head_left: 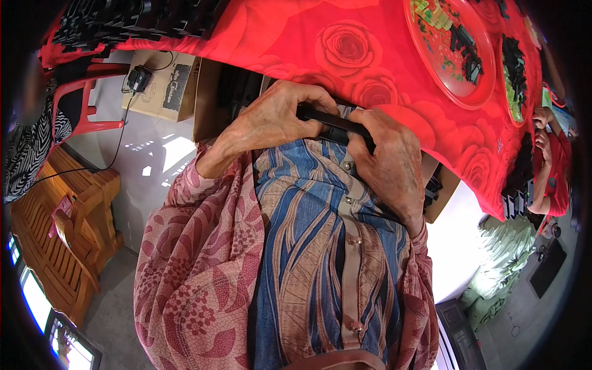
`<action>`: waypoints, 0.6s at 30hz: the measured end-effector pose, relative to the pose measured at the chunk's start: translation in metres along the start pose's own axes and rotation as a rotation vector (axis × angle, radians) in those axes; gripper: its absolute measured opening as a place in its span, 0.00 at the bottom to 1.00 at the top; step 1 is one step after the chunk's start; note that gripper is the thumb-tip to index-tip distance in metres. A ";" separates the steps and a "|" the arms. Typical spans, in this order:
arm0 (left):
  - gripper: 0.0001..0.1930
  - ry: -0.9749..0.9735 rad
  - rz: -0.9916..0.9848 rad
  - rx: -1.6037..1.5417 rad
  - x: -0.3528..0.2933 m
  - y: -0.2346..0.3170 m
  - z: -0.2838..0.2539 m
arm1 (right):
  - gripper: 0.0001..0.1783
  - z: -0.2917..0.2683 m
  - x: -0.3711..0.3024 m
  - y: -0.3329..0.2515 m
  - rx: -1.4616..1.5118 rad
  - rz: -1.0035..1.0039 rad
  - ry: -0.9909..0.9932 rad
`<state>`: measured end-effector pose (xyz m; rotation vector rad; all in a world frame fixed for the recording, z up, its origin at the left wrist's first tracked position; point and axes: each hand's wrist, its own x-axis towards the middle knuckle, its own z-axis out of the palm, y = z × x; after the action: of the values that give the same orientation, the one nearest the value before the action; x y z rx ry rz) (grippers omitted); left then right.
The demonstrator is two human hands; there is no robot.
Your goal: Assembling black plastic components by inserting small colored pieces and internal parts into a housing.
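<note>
Two hands point(280, 117) point(390, 154) around black bar point(333, 121), lettered carton point(154, 92)

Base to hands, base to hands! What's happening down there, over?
Left hand and right hand both gripping. Long black piece held between them, partly hidden by fingers. Red tablecloth close by, nothing seen blocking.
</note>
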<state>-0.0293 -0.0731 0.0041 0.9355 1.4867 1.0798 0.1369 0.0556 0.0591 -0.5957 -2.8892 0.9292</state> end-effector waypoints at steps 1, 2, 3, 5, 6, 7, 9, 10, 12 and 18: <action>0.16 0.001 -0.001 0.000 0.000 0.000 0.000 | 0.09 0.000 0.000 0.000 -0.001 -0.003 0.004; 0.16 0.002 0.000 -0.008 0.000 -0.001 0.001 | 0.09 0.001 0.000 0.000 -0.002 -0.005 0.008; 0.16 0.002 0.001 -0.016 0.000 -0.002 0.001 | 0.09 0.000 0.000 0.000 -0.003 -0.004 0.008; 0.16 0.014 0.018 -0.019 0.000 -0.003 0.003 | 0.09 0.000 0.000 -0.001 -0.018 -0.008 0.008; 0.16 0.028 0.033 -0.022 -0.001 -0.003 0.004 | 0.09 0.000 0.000 -0.001 -0.017 -0.009 0.007; 0.16 0.028 0.032 -0.022 -0.001 -0.004 0.004 | 0.09 0.001 0.000 0.000 -0.020 -0.012 0.007; 0.16 0.020 0.011 -0.014 0.000 -0.004 0.003 | 0.09 0.001 0.000 0.000 -0.024 -0.014 0.008; 0.16 0.019 0.012 -0.015 0.000 -0.004 0.003 | 0.09 0.001 0.000 0.001 -0.022 -0.013 0.010; 0.16 0.013 0.022 -0.002 0.000 -0.005 0.002 | 0.09 0.001 0.000 0.001 -0.019 -0.011 0.013; 0.15 0.026 0.004 -0.017 -0.001 -0.005 0.004 | 0.10 0.002 -0.001 0.001 -0.028 -0.022 0.025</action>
<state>-0.0257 -0.0745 -0.0006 0.9163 1.4946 1.1101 0.1373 0.0549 0.0574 -0.5722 -2.8850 0.8739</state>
